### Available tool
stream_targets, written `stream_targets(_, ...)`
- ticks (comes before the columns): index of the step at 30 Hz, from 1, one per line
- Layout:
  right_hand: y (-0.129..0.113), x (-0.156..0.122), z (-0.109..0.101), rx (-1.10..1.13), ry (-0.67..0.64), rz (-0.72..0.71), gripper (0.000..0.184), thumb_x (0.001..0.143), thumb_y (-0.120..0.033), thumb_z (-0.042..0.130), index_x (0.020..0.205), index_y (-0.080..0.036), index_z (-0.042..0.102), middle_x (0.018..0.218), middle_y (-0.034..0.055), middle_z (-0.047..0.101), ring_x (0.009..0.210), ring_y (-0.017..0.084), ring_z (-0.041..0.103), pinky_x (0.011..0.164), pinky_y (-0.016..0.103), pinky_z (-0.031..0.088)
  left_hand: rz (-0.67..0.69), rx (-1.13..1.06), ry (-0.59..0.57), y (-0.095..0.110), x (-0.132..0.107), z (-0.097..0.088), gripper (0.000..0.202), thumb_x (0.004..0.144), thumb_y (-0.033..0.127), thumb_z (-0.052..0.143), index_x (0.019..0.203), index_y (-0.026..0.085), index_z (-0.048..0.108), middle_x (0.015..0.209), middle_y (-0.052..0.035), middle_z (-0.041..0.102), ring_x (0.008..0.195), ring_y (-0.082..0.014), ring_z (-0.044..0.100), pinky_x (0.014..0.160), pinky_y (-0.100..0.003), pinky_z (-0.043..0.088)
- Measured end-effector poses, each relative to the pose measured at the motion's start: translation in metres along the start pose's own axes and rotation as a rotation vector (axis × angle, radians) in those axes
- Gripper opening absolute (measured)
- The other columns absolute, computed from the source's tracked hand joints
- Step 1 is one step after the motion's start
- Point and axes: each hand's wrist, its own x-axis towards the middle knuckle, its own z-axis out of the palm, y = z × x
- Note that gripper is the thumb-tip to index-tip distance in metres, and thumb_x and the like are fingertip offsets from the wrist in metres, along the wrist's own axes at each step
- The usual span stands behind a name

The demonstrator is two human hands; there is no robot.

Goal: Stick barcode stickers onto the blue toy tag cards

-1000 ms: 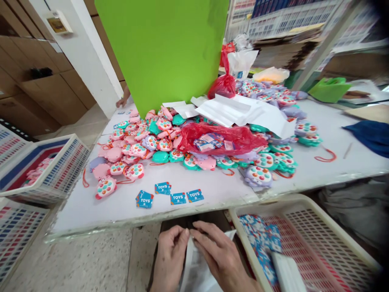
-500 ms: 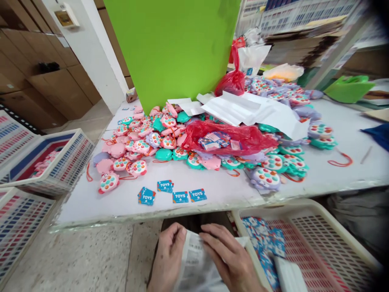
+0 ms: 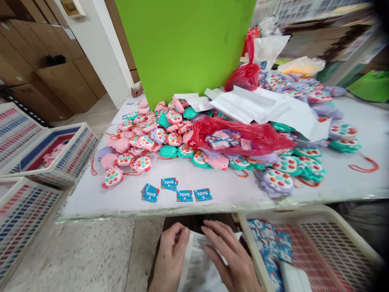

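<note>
Low in front of me, below the table's edge, is a printed paper sheet (image 3: pixel 196 263) with blurred dark print, perhaps labels. My left hand (image 3: pixel 172 255) pinches its upper left edge between thumb and fingers. Across its right side lies my right hand (image 3: pixel 229 253), fingers stretched and thumb apart, touching the paper; a pale corner pokes out behind it. On the table just beyond are several blue "TOYS" cards (image 3: pixel 184 196). Past them spreads a pile of turtle-like and other animal-shaped bubble toys (image 3: pixel 146 142) in pink, green and purple.
An open red plastic bag (image 3: pixel 267 140) with cards lies on the pile, near white sheets (image 3: pixel 243 106). A cream basket (image 3: pixel 322 213) at my right holds blue card packs (image 3: pixel 269 243). More baskets (image 3: pixel 74 152) stand left. A green panel (image 3: pixel 188 48) rises behind.
My right hand's thumb and fingers have spread further apart over the sheet. My left hand keeps its pinch. The view has shifted slightly, so the table's things appear farther right.
</note>
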Motion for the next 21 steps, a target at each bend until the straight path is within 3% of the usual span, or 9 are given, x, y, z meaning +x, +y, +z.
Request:
stream_targets(7, 0.0, 0.006, 0.001, 0.02, 0.006, -0.081, 0.022, 0.086, -0.016, 0.047, 0.103, -0.02, 0.06, 0.1, 0.0097, 0.064, 0.095, 0.021, 0.059, 0.076, 0.03, 0.055, 0.021, 0.028, -0.004, -0.005, 0.004, -0.001, 0.039, 0.082, 0.053, 0.04, 0.066, 0.018, 0.044, 0.062, 0.0024, 0.039, 0.06, -0.0126, 0.037, 0.054, -0.022, 0.032)
stream_targets(13, 0.004, 0.005, -0.003, -0.003, 0.009, -0.041, 0.03, 0.086, -0.018, 0.048, 0.115, -0.022, 0.055, 0.104, 0.0099, 0.064, 0.096, 0.022, 0.06, 0.077, 0.032, 0.055, 0.001, 0.007, -0.005, -0.008, 0.004, -0.004, 0.039, 0.082, 0.053, 0.039, 0.064, 0.019, 0.04, 0.06, 0.0033, 0.036, 0.058, -0.0122, 0.034, 0.053, -0.022, 0.03)
stream_targets(21, -0.001, -0.001, 0.002, 0.019, -0.003, -0.099, 0.017, 0.086, -0.015, 0.046, 0.096, -0.019, 0.059, 0.094, 0.0095, 0.066, 0.09, 0.02, 0.061, 0.075, 0.029, 0.055, -0.02, -0.022, 0.005, -0.017, 0.007, -0.002, 0.037, 0.083, 0.052, 0.039, 0.068, 0.018, 0.042, 0.062, 0.0031, 0.037, 0.06, -0.0121, 0.035, 0.053, -0.022, 0.03)
